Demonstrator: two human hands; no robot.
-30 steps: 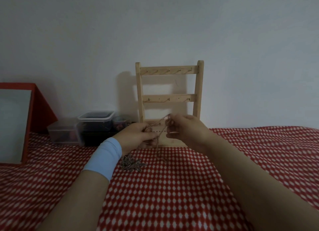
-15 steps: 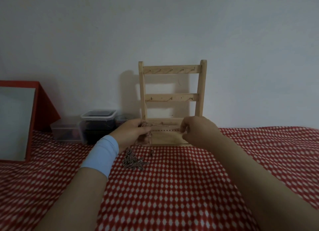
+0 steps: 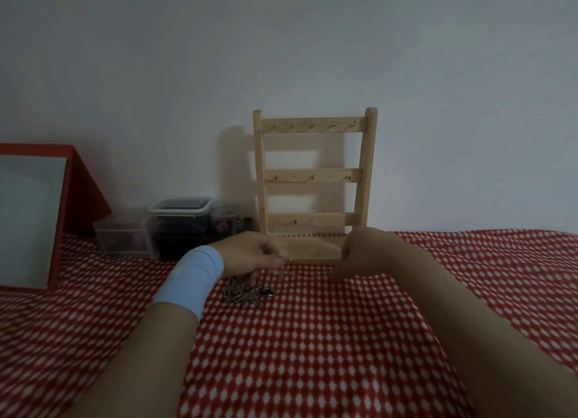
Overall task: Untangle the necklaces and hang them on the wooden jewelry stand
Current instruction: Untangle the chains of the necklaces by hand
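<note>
Pulling one chain loose on the red checked cloth (image 3: 312,355)

Wooden jewelry stand (image 3: 314,175) is up against the wall. Just in front of it, left hand (image 3: 250,255) and right hand (image 3: 364,252) each pinch an end of one strand. The tangled pile of necklaces (image 3: 248,292) sits under the left hand, and the thin chain (image 3: 292,272) is stretched low between both.

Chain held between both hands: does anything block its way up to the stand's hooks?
Nothing visible does. The chain runs between the left hand and right hand, low before the wooden stand, whose hooks are bare. Whether it is free of the tangled pile under the left hand cannot be told.
</note>
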